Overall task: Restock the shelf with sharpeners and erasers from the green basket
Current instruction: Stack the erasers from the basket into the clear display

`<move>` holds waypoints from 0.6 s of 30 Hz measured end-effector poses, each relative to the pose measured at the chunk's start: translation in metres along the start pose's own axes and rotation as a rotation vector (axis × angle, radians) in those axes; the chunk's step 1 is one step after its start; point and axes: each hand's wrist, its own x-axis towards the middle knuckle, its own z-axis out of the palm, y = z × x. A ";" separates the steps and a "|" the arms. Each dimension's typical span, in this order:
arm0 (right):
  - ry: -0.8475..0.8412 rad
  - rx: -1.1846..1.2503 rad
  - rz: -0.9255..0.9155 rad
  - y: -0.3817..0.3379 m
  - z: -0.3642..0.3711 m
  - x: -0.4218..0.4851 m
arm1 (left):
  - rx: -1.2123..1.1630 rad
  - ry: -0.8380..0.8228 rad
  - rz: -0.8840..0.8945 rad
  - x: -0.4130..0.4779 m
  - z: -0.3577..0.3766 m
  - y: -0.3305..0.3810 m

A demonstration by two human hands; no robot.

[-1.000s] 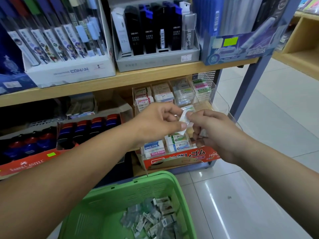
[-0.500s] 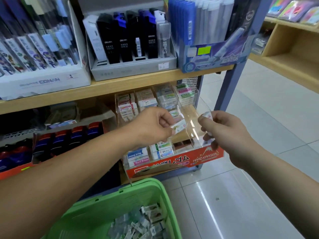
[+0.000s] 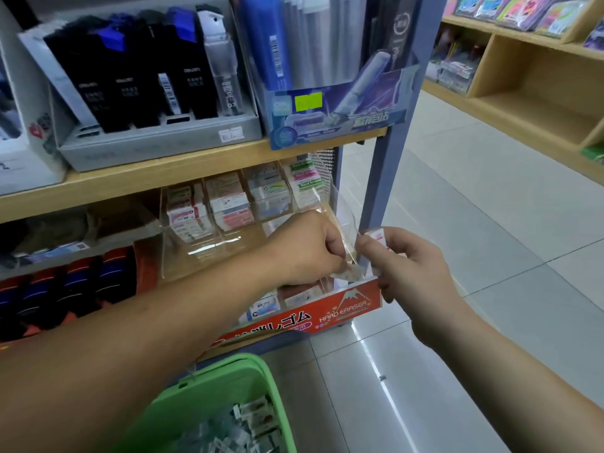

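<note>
My left hand (image 3: 307, 248) pinches a small wrapped eraser (image 3: 349, 274) and holds it low over the front right part of the clear acrylic eraser display (image 3: 183, 256) on the lower shelf. My right hand (image 3: 413, 273) grips several small erasers (image 3: 379, 238) just right of the display's corner, above the red "HARD ERASER" front strip (image 3: 346, 308). The green basket (image 3: 225, 380) sits below my left forearm with several wrapped erasers and sharpeners (image 3: 251, 426) in it.
The upper wooden shelf (image 3: 183, 165) carries a grey tray of black boxes (image 3: 157, 138) and a blue pen box (image 3: 330, 116). A blue shelf post (image 3: 392, 142) stands right of the display. Tiled floor (image 3: 474, 207) and another wooden shelf unit (image 3: 536, 93) lie to the right.
My hands have separated from each other. The left hand has carried one eraser down into the display's front right section. The view has shifted right.
</note>
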 end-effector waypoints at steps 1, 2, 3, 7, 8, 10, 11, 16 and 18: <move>0.006 0.020 0.015 0.001 -0.002 0.002 | -0.004 0.013 -0.014 0.002 0.003 0.000; 0.006 0.046 0.037 0.002 -0.003 0.003 | -0.006 0.010 -0.032 0.002 0.005 0.001; 0.000 0.071 0.059 0.003 -0.004 0.004 | 0.004 -0.014 -0.050 0.002 0.008 0.002; 0.019 0.032 0.035 0.004 -0.006 0.004 | 0.183 -0.167 -0.037 0.002 0.012 0.003; 0.042 -0.001 0.016 0.004 -0.005 0.004 | 0.196 -0.160 -0.023 0.003 0.012 0.002; 0.073 -0.050 -0.020 0.003 -0.005 0.003 | 0.078 -0.046 -0.015 0.003 0.009 0.001; 0.071 -0.082 -0.043 0.003 -0.004 0.002 | -0.064 0.025 -0.019 0.000 0.005 0.002; -0.054 -0.243 -0.145 -0.004 0.003 -0.005 | -0.642 -0.048 -0.048 -0.027 -0.015 0.003; -0.087 -0.268 -0.183 -0.007 0.005 -0.006 | -0.636 -0.038 -0.015 -0.032 -0.018 -0.005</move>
